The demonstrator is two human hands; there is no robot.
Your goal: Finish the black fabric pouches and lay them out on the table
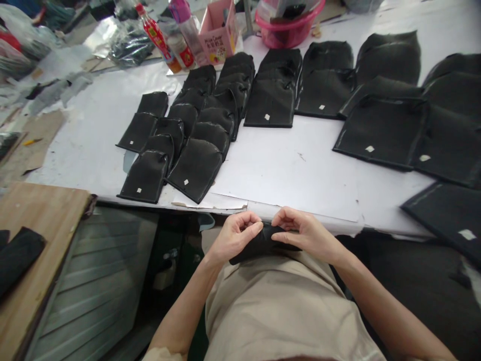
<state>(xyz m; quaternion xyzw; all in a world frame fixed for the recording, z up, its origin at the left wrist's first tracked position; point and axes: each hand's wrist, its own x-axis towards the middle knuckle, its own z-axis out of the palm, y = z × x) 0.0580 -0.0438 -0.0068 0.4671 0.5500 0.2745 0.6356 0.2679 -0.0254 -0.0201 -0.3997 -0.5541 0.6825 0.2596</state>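
A black fabric piece (pixel 250 254) lies over the lap, in front of the table edge. My left hand (pixel 238 235) pinches its upper edge between thumb and index finger. On the other side, my right hand (pixel 306 234) has its thumb lying on the fabric and its fingers curled, with a gap between thumb and index finger. Part of the fabric is hidden under both hands. Beyond them, stacked black fabric pieces (pixel 199 168), shaped like pouches with small pale tags, overlap on the table. More black pieces (pixel 383 133) lie to the right.
The white-covered table (pixel 285 175) spans the front. At its back stand a red-capped bottle (pixel 154 35), a pink box (pixel 216 37) and a pink basin (pixel 289 27). A wooden board (pixel 48 225) at left carries dark cloth. Plastic bags (pixel 18 40) lie far left.
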